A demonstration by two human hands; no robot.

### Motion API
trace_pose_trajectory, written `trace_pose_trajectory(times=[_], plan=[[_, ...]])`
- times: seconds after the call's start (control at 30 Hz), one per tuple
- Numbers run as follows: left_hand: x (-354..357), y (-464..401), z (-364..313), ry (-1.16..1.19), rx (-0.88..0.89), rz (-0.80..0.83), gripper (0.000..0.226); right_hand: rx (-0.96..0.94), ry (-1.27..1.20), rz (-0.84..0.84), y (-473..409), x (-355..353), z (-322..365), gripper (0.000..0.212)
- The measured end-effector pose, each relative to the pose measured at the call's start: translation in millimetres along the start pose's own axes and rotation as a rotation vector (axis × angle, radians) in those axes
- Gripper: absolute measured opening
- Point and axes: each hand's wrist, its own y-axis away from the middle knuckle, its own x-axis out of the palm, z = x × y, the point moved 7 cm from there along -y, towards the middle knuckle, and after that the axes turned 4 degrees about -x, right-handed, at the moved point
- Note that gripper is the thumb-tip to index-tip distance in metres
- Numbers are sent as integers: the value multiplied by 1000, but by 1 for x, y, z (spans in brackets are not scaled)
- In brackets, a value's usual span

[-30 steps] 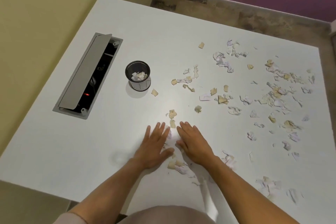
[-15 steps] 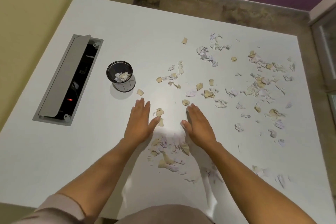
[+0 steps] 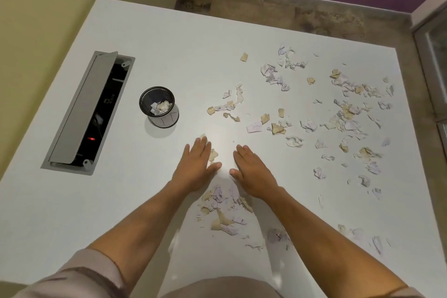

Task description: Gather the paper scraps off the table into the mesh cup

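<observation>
1. The paper scraps lie scattered over the right half of the white table, with a small heap near the front edge between the forearms; a few already sit in the mesh cup, which stands upright well left of the main scatter.
2. Both hands lie flat on the table, fingers straight and close together, holding nothing: the left hand touches one tan scrap, the right hand rests on bare surface.
3. The scraps look featherlight, thin and crumpled, so they likely slide easily and flutter off if moved fast.
4. Judged best handled by sweeping with flat palms into a heap, then scooping or pinching from its base.
</observation>
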Motion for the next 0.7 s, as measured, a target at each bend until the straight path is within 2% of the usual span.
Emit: trace_pose_trajectory(times=[0.07, 0.2, 0.4, 0.53, 0.7], plan=[[10, 14, -9, -18, 56, 14, 76, -6, 3, -9, 13, 7, 1, 60], [21, 43, -23, -3, 138, 25, 74, -9, -22, -59, 45, 16, 9, 54], [26, 73, -31, -9, 215, 55, 88, -28, -15, -35, 75, 26, 21, 58], [24, 88, -26, -97, 134, 1, 98, 79, 123, -74, 85, 26, 17, 71], [35, 90, -33, -141, 18, 74, 102, 168, 81, -110, 82, 31, 26, 83]])
